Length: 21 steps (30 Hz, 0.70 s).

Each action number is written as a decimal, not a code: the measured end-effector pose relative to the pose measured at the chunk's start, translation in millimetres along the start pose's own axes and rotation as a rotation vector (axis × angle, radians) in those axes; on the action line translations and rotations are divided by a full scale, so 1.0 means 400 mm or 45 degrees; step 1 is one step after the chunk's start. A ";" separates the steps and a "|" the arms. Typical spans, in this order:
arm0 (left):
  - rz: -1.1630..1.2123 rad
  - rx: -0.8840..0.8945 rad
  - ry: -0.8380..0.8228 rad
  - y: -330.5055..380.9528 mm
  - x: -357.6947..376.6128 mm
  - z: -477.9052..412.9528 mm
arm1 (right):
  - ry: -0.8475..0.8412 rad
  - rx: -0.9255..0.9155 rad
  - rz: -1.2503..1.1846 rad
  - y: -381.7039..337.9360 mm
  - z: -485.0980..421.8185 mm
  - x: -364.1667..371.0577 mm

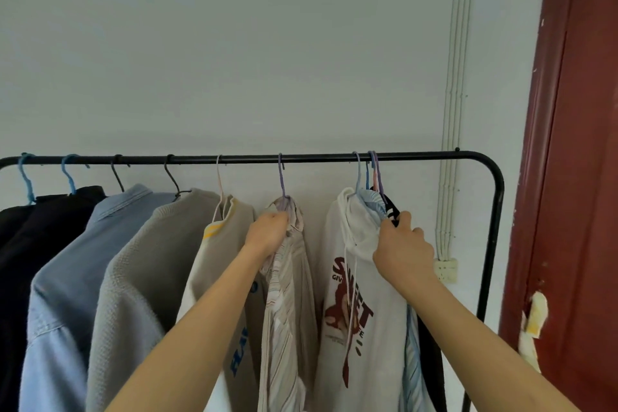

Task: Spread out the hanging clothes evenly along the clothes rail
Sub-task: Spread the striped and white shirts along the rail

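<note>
forearms: both reach up from 6 o'clock toward the rail, nearest the lens
left hand: fingers closed on the collar of the striped shirt, just under its purple hanger
right hand: fingers pinched on the collars of the bunched garments at 3 o'clock, thumb by the black hanger shoulder
clothes rail: black bar, level, bends down at the right end
bunch: white printed hoodie, light blue striped shirt and a dark garment hang touching; their hooks are crowded together
spread so far: from 9 o'clock, dark tops, denim shirt, grey knit, cream sweatshirt sit at roughly even gaps
free rail: bare stretch between the bunched hooks and the right bend, and another between the purple hanger and the bunch
step, my read: separate the bunch, one hanger at a time
how: grab at the hook or hanger neck, not cloth; pulling fabric tilts the hanger and can slide the garment off
how: take the outermost dark garment toward the bend first, then the blue one, hoodie last
how: left hand steadies the striped shirt so it doesn't drift
risk: hooks tangled, hard to tell from here; lift slightly before sliding
</note>
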<state>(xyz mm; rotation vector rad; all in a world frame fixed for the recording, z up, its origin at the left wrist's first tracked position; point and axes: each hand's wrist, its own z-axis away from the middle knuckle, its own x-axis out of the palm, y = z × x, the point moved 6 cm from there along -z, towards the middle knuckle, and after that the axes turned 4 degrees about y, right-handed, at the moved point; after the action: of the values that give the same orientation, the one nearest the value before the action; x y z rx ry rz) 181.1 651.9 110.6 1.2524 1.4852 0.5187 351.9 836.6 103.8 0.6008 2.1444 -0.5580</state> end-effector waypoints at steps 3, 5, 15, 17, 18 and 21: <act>-0.119 -0.019 0.035 -0.013 -0.024 -0.005 | 0.007 0.013 0.000 0.005 0.004 0.000; -0.195 -0.035 0.092 -0.022 -0.051 -0.007 | 0.018 0.016 0.005 0.005 0.006 0.003; 0.088 0.018 -0.179 -0.018 -0.029 0.027 | 0.018 0.034 -0.045 -0.004 0.020 0.024; 0.078 0.051 -0.253 -0.011 -0.019 0.033 | 0.018 0.031 -0.056 -0.003 0.023 0.023; 0.045 0.051 -0.287 -0.013 -0.013 0.036 | 0.016 0.029 -0.062 -0.002 0.026 0.022; -0.051 0.009 -0.323 -0.022 -0.005 0.035 | 0.013 0.022 -0.080 -0.004 0.030 0.018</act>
<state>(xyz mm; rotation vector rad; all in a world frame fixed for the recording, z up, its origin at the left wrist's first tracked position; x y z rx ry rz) 189.6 642.8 99.5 1.2422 1.2959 0.3151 354.3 830.2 91.6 0.5485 2.1762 -0.6096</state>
